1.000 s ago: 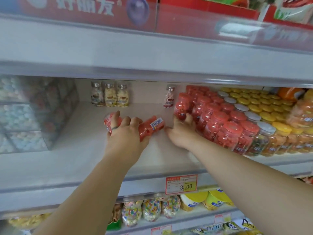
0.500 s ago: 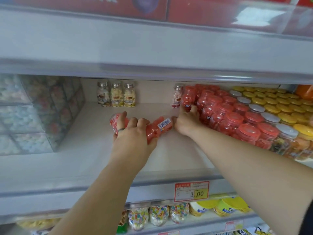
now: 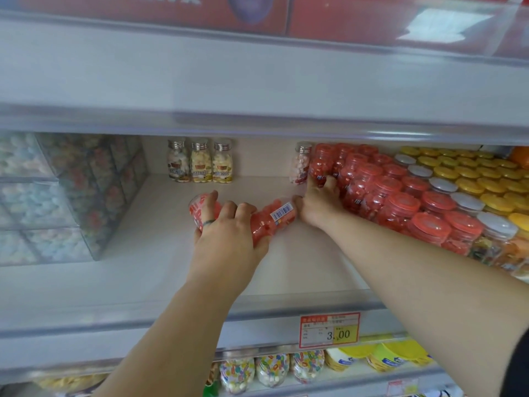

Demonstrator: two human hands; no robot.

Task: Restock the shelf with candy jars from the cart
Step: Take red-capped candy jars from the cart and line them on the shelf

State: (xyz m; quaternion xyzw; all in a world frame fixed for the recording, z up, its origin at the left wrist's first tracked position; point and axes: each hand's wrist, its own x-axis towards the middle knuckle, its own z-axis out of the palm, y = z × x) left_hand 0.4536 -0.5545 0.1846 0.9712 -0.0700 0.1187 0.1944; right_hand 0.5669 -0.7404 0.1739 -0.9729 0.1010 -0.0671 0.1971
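My left hand [image 3: 229, 230] grips two red candy jars lying sideways over the white shelf [image 3: 160, 270]: one jar [image 3: 200, 209] pokes out on the left, the other [image 3: 276, 217] shows its barcode on the right. My right hand [image 3: 319, 200] reaches deep into the shelf, its fingers closed around a red jar [image 3: 322, 164] at the back end of the red-lidded rows [image 3: 400, 202]. That jar stands upright next to a small pink candy bottle [image 3: 299, 164].
Three small silver-capped bottles [image 3: 200, 161] stand at the back wall. Clear boxes of candy [image 3: 65, 193] fill the shelf's left. White- and yellow-lidded jars [image 3: 469, 181] crowd the right. A price tag [image 3: 329, 329] sits on the front rail, with more candy jars [image 3: 272, 369] on the shelf below.
My right hand has pushed further back along the red jars toward the rear wall. My left hand has held the two jars in about the same place.
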